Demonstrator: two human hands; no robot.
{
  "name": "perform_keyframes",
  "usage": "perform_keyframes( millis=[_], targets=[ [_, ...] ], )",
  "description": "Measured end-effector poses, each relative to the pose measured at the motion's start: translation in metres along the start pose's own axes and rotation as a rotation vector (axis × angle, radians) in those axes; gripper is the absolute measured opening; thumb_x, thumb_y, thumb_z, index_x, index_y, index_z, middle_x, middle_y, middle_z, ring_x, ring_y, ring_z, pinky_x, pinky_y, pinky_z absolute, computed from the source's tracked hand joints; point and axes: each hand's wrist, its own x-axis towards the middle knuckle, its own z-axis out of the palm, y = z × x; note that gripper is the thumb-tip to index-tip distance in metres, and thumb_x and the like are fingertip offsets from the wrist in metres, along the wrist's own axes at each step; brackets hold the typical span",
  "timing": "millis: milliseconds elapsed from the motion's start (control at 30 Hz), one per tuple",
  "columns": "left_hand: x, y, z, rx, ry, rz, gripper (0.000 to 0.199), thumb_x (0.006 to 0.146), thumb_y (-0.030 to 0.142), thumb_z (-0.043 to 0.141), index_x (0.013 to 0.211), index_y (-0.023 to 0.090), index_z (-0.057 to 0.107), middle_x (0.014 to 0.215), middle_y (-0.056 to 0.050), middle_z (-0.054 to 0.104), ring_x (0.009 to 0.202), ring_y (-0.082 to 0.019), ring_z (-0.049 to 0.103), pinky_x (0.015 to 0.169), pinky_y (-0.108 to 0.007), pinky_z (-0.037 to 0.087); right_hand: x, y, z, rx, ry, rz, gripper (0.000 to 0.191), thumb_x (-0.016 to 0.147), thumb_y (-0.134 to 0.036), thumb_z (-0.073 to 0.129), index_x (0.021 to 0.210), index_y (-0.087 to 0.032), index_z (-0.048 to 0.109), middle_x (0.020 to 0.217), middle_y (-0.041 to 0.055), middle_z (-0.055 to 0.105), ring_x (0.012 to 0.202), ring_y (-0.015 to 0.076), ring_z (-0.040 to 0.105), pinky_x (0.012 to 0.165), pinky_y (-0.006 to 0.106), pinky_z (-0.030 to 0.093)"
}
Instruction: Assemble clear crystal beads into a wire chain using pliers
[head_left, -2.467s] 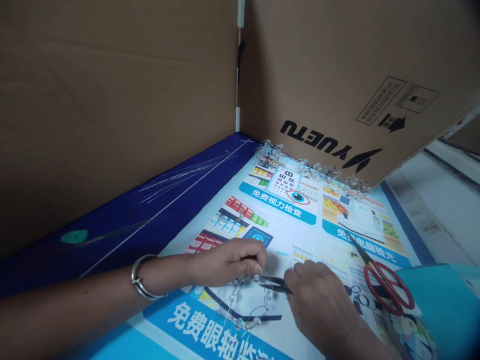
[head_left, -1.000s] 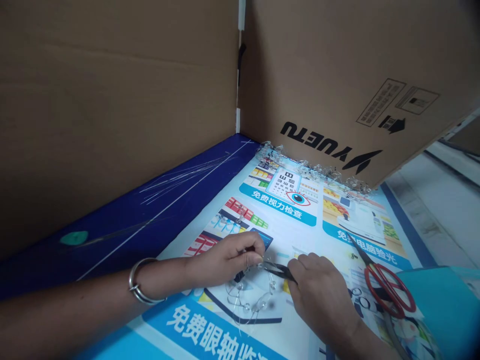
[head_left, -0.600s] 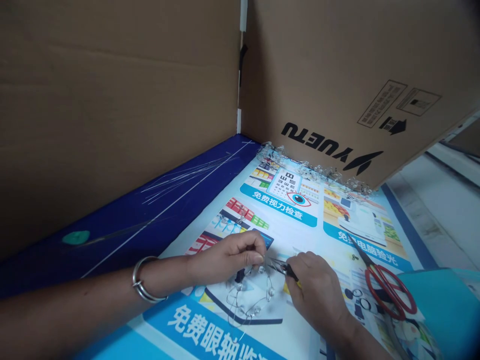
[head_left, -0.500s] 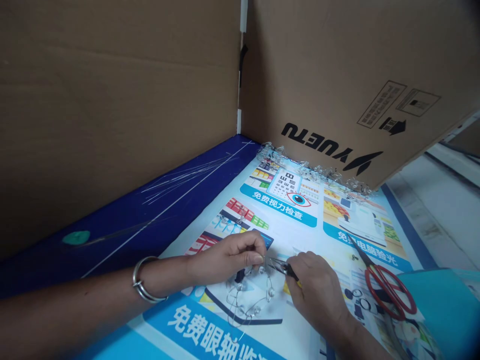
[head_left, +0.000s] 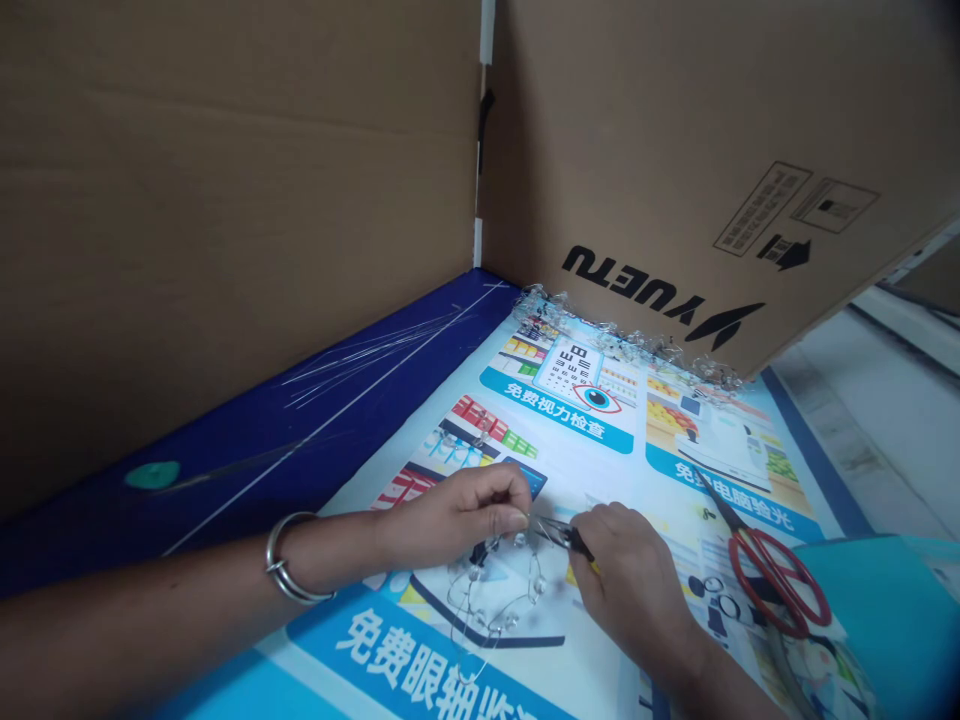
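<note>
My left hand [head_left: 466, 512] pinches a beaded string [head_left: 510, 622] between thumb and finger, its loop over the near part of the poster [head_left: 570, 475]. My right hand [head_left: 634, 575] clasps the pliers [head_left: 562, 535], tips by the string's pinched end; whether they bite it I cannot tell. Scissors [head_left: 739, 531] lie at the poster's right, clear beads [head_left: 637, 345] along its far edge.

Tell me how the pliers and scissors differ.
The pliers are in the right hand; the scissors lie unheld. The pliers' handles are mostly covered, a little yellow showing; the scissors' red loops are plain to see. The pliers point toward the left hand; the scissors, toward the printed cardboard. Both taper toward the tip.
</note>
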Motion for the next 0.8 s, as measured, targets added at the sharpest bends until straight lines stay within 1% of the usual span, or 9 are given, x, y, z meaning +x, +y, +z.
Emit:
perform_keyframes(
  millis=[133,433,533,800],
  targets=[
    [-0.0006,0.0009,0.0008,0.008,0.003,-0.010,0.011,0.083,0.024,0.047,0.079,0.014,0.050,0.072,0.000,0.050,0.063,-0.009,0.043,0.059,-0.022,0.037,-0.0006,0.0004,0.0013,-0.004,0.011,-0.004,0.007,0.075,-0.017,0.048,0.072,-0.019,0.054,0.070,0.0024,0.052,0.071,0.0163,0.040,0.065,0.028,0.025],
    [-0.0025,0.0028,0.0012,0.170,0.089,0.020,0.013,0.084,0.025,0.047,0.079,0.014,0.051,0.069,0.002,0.045,0.061,-0.008,0.040,0.056,-0.020,0.034,0.0003,0.0011,0.0031,-0.025,0.014,-0.017,0.006,0.075,-0.017,0.049,0.075,-0.019,0.055,0.072,0.0020,0.052,0.072,0.0161,0.040,0.066,0.028,0.025],
    [-0.0028,0.0019,0.0012,0.169,0.112,0.035,0.014,0.085,0.026,0.045,0.079,0.014,0.050,0.069,0.002,0.045,0.061,-0.008,0.040,0.056,-0.020,0.034,0.0009,0.0003,0.0021,-0.026,-0.002,-0.012,0.005,0.074,-0.018,0.050,0.076,-0.019,0.054,0.073,0.0019,0.052,0.072,0.0160,0.041,0.066,0.028,0.025],
    [-0.0031,0.0015,0.0016,0.189,0.233,0.056,0.013,0.085,0.025,0.045,0.078,0.015,0.048,0.072,0.001,0.047,0.065,-0.009,0.042,0.060,-0.022,0.036,0.0020,0.0000,0.0011,-0.043,-0.026,0.013,0.006,0.076,-0.017,0.048,0.075,-0.020,0.054,0.073,0.0021,0.053,0.071,0.0160,0.041,0.065,0.028,0.024]
  ],
)
